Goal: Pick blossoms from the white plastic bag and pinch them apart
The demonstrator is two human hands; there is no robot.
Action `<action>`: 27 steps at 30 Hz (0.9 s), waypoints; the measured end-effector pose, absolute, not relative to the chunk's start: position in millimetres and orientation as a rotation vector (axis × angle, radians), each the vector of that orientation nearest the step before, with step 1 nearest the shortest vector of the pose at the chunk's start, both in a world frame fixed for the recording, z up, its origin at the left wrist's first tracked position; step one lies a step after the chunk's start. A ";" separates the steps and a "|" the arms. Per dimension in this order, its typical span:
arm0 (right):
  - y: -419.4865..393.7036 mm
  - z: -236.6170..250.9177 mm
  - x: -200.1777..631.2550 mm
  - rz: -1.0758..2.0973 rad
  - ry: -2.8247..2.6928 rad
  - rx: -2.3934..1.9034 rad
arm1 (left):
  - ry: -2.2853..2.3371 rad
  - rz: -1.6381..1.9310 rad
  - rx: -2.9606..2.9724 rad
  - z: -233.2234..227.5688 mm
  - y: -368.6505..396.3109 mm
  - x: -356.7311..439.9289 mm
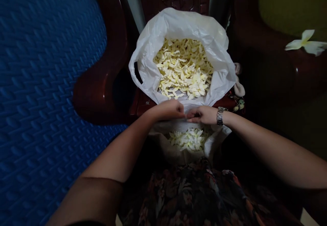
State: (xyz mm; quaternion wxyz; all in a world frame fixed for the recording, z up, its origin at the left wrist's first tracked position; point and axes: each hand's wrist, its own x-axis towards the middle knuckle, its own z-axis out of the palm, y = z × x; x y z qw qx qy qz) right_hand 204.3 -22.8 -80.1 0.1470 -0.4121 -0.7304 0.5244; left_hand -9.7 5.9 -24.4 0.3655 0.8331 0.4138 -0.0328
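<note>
My left hand [170,110] is closed with fingers curled in, just below the front rim of a white plastic bag [148,62]. My right hand [203,114], with a metal watch [220,115] at its wrist, meets it in a pinch, fingertips close together. Anything between the fingers is too small or hidden to make out. Pale yellow flower pieces [184,69] fill the open bag in front of my hands. Below them, whiter flowers [190,139] lie in a second white bag or cloth [184,157] at my lap, partly hidden by my forearms.
The bag rests on a dark red wooden seat [144,108] between carved armrests [94,93]. A single white flower [304,43] lies on the right armrest. Small pale items [239,89] sit right of the bag. A blue textured surface [46,93] spreads on the left.
</note>
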 end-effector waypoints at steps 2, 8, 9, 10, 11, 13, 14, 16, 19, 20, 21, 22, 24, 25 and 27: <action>-18.3 -74.8 206.3 1.437 -1.980 -1.253 | 1.328 0.159 2.196 -26.1 19.7 -12.5; -7.9 -55.3 205.7 1.364 -1.443 -1.326 | 1.655 -0.028 2.275 -55.5 47.9 1.5; -7.0 -53.8 205.4 1.355 -1.364 -1.323 | 1.682 -0.049 2.261 -60.2 50.0 5.3; -6.3 -53.0 205.2 1.335 -1.295 -1.317 | 1.703 -0.059 2.248 -63.7 51.6 8.5; -5.8 -53.0 205.2 1.311 -1.240 -1.308 | 1.721 -0.058 2.236 -65.8 53.0 10.7; -5.1 -54.2 205.3 1.267 -1.173 -1.286 | 1.746 -0.025 2.223 -66.0 55.5 11.4; -5.1 -55.1 205.2 1.249 -1.148 -1.276 | 1.756 -0.007 2.224 -64.3 56.7 9.6; -5.9 -56.4 203.7 1.235 -1.087 -1.263 | 1.758 0.090 2.218 -58.0 58.5 3.1; -8.8 -55.0 197.4 1.316 -0.914 -1.251 | 1.626 0.459 2.140 -44.6 56.9 -8.5; -9.8 -53.6 194.6 1.394 -0.841 -1.247 | 1.523 0.583 2.115 -39.6 54.6 -11.2; -10.7 -51.8 191.7 1.498 -0.768 -1.237 | 1.414 0.662 2.101 -34.7 51.2 -12.8; -11.3 -49.7 188.8 1.621 -0.702 -1.217 | 1.297 0.691 2.110 -29.9 46.8 -13.2; -11.0 -45.7 183.9 1.851 -0.609 -1.130 | 1.056 0.711 2.230 -21.6 35.9 -11.0; -10.3 -44.0 181.9 1.922 -0.579 -1.069 | 0.945 0.693 2.332 -18.4 30.1 -8.8; -7.8 -41.7 178.9 1.958 -0.529 -0.979 | 0.802 0.621 2.509 -14.5 20.0 -3.5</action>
